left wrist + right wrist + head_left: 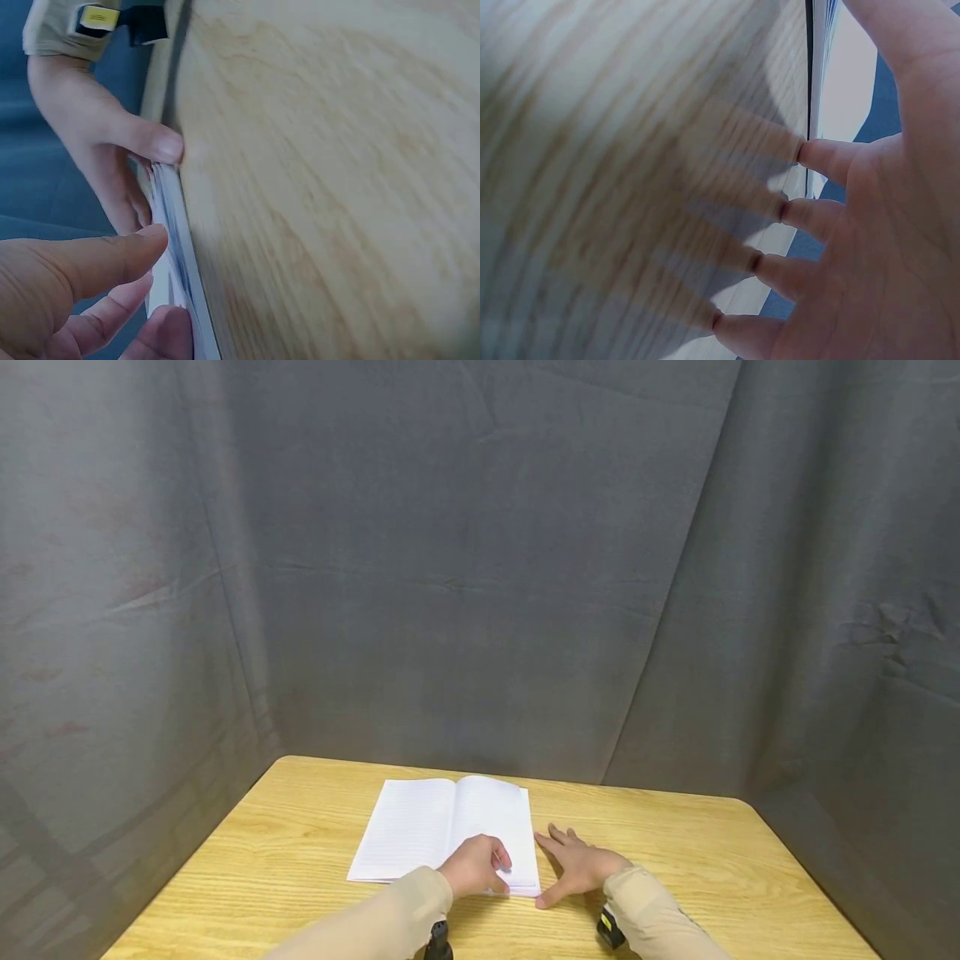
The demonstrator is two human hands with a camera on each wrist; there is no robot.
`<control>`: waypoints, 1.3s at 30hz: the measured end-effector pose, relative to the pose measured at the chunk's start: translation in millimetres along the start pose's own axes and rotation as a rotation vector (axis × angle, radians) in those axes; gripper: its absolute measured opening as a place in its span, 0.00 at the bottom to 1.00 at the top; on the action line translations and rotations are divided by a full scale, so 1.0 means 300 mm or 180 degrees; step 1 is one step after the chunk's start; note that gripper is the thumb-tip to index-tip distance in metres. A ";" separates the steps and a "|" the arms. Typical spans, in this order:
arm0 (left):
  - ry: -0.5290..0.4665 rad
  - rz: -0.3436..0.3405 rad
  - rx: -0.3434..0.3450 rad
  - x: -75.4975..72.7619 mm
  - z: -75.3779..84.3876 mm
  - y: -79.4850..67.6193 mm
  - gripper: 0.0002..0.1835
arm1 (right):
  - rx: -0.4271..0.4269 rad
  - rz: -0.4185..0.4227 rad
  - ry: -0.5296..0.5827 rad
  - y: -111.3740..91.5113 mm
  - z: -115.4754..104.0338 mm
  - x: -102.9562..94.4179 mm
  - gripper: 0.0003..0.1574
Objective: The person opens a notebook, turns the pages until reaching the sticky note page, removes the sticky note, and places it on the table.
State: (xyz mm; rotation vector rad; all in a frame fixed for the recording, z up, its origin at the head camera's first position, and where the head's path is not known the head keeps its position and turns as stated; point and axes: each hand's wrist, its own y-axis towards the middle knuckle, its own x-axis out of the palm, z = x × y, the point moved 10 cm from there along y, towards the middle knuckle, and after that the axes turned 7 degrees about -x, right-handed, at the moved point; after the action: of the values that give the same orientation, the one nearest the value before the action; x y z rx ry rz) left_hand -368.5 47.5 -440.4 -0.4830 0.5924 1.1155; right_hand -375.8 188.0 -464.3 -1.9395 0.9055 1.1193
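Matt paper notebook (pixel 412 827) — glossy wood-grain table (pixel 675 835)

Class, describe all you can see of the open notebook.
The notebook, white and apparently paper, lies open on the wood-grained table. Its left page shows ruled lines; the right-hand pages arch beside the central fold. The left hand touches its near edge, toward the right; the right hand spreads along its right edge, thumb at the near corner.

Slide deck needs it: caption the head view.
Left hand at an open notebook, right hand spread by its right side.

Left grip (pixel 64 281), right grip (pixel 94 135) at notebook (pixel 184 251) edge
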 end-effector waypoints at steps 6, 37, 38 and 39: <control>0.0163 0.0075 0.0048 -0.001 0.001 0.001 0.15 | 0.0019 -0.0011 0.0014 -0.001 0.001 0.001 0.70; 0.0403 0.0067 0.0147 0.003 0.017 0.020 0.33 | -0.0022 0.0007 -0.0039 -0.005 -0.009 -0.006 0.69; 0.0406 0.0050 0.0171 0.006 0.018 0.020 0.34 | -0.0014 0.0002 -0.0040 -0.006 -0.009 -0.005 0.69; 0.0404 0.0029 0.0191 0.010 0.019 0.021 0.35 | -0.0015 0.0001 -0.0048 -0.004 -0.009 -0.005 0.69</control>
State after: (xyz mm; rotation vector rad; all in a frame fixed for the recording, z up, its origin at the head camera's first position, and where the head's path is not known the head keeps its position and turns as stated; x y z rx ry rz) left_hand -372.3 55.3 -438.5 -0.5022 0.7376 1.0779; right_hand -374.2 186.6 -461.6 -1.9323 0.8962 1.1355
